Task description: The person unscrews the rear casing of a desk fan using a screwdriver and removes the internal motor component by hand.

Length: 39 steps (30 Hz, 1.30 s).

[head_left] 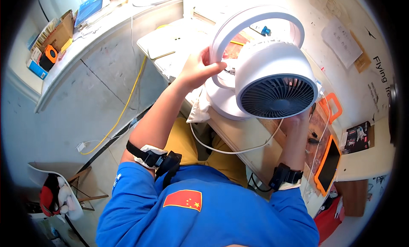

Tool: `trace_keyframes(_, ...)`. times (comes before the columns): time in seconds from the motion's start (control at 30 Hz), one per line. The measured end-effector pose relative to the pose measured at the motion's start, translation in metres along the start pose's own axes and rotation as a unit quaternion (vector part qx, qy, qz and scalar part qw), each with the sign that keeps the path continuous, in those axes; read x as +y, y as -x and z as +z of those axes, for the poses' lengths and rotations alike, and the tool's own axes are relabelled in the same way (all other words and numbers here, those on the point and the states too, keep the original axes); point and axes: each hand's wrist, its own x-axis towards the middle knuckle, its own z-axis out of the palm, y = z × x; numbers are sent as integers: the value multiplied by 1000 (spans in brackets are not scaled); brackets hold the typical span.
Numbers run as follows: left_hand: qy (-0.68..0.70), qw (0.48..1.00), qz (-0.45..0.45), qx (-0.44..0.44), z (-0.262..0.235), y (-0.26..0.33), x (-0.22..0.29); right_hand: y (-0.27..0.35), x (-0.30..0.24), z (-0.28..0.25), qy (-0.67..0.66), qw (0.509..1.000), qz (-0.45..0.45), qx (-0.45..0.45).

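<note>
A white desk fan (pixel 272 66) with a dark, spiral-ribbed grille stands at the table's near edge, its head facing down toward me. A large round ring frame rises around the head, above a round white base (pixel 226 100). My left hand (pixel 199 72) grips the ring's left side, thumb toward the head and fingers behind the ring. Behind the head's lower right reaches my right hand (pixel 297 119); its fingers are mostly hidden, with a bit of skin showing through the grille. A white cord (pixel 238 152) loops below the base.
A cream cloth (pixel 198 107) lies beside the base. On the right are an orange-framed tablet (pixel 328 166), an orange handle-shaped piece (pixel 331 108) and thin white cables. A yellow cable (pixel 123 117) hangs at left, below a ledge holding a cardboard box (pixel 59 30). A chair (pixel 70 196) stands lower left.
</note>
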Motion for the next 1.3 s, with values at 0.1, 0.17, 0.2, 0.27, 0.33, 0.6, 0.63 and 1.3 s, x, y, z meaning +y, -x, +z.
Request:
trace_keyframes(0.1, 7, 1000, 15, -5, 0, 1, -2, -1, 1, -20, -32, 998, -21, -54)
trace_keyframes(0.17, 8, 999, 31, -16, -3, 0, -7, 2, 2, -16, 28, 999, -9, 36)
trace_keyframes(0.2, 4, 999, 30, -18, -4, 0, -8, 1, 4, -10, 21, 999, -42, 21)
trace_keyframes(0.27, 28, 999, 34, -12, -4, 3, -7, 7, 5, 6, 28, 998, -36, 41)
trace_keyframes(0.33, 23, 999, 36, -8, -2, 4, -5, 7, 9, -1, 44, 996, -24, 72)
trace_keyframes(0.6, 25, 998, 50, -20, -5, 3, -9, 6, 7, -5, 12, 997, -20, 76)
trace_keyframes(0.63, 25, 998, 50, -20, -5, 4, -10, 6, 8, -8, -8, 996, -11, 85)
trace_keyframes(1.3, 158, 983, 97, 1, 1, 2, -22, 20, 9, -15, 6, 969, 205, 134)
